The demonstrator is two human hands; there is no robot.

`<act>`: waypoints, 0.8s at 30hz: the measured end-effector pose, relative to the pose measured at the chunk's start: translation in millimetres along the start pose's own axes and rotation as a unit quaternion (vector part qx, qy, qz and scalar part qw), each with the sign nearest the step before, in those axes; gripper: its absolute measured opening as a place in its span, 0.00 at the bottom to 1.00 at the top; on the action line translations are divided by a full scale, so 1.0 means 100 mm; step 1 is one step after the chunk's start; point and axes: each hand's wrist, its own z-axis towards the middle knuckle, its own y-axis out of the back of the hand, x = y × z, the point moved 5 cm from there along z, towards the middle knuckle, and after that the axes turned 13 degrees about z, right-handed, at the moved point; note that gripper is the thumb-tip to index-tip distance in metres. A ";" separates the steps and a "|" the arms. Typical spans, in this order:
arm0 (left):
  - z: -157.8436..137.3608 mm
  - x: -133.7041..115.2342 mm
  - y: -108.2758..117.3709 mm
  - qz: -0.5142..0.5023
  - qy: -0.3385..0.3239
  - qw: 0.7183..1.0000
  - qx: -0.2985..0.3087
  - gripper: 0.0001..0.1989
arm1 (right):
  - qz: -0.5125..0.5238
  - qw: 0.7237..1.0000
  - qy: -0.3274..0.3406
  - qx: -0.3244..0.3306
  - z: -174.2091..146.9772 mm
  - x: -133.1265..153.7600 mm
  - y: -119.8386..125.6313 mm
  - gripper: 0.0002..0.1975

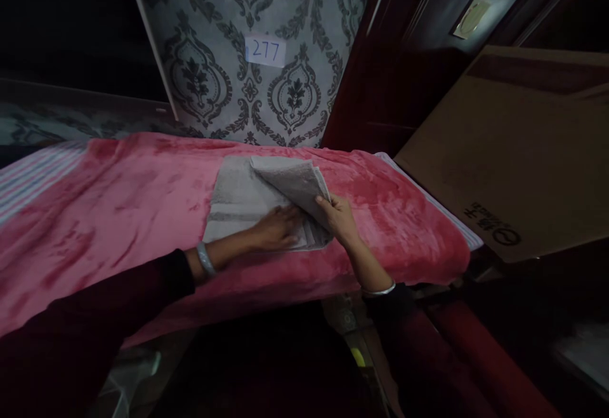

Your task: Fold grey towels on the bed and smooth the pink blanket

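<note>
Grey cloth (238, 183): R hand (340, 218) pinches lifted edge w/ L hand (277, 228) flat on it; wall label (265, 51) reads "277".

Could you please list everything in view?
Blanket: one, pink, across the centre
Folded cloth: one, grey, on the blanket
Striped fabric: count unclear, multicoloured, blanket's ends
Wallpaper: one, grey, behind
Label "277": one, white, on the wallpaper
Screen-like panel: one, black, upper left
Woodwork: count unclear, dark red, behind
Wall plate: one, cream, upper right
Cardboard box: one, brown, right
Red surface: one, red, lower right
Unidentified item: one, yellow, bottom centre
Plastic-like item: one, translucent, lower left
Bracelets: two, silvery, on the wrists
Sleeves: two, dark, forearms
Left hand: one, bare, on cloth
Right hand: one, bare, gripping cloth
</note>
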 end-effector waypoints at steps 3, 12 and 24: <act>0.06 -0.40 -0.16 0.016 -0.086 0.996 0.016 0.29 | -0.022 0.999 0.029 0.007 -0.09 -0.03 -0.11 0.17; 0.18 -0.49 -0.28 0.077 -0.027 0.996 0.023 0.39 | 0.102 0.993 -0.007 -0.061 -0.05 -0.06 0.05 0.20; -0.05 -0.85 -0.26 0.068 -0.063 0.995 0.028 0.22 | -0.054 0.995 0.049 0.069 -0.27 -0.31 -0.31 0.15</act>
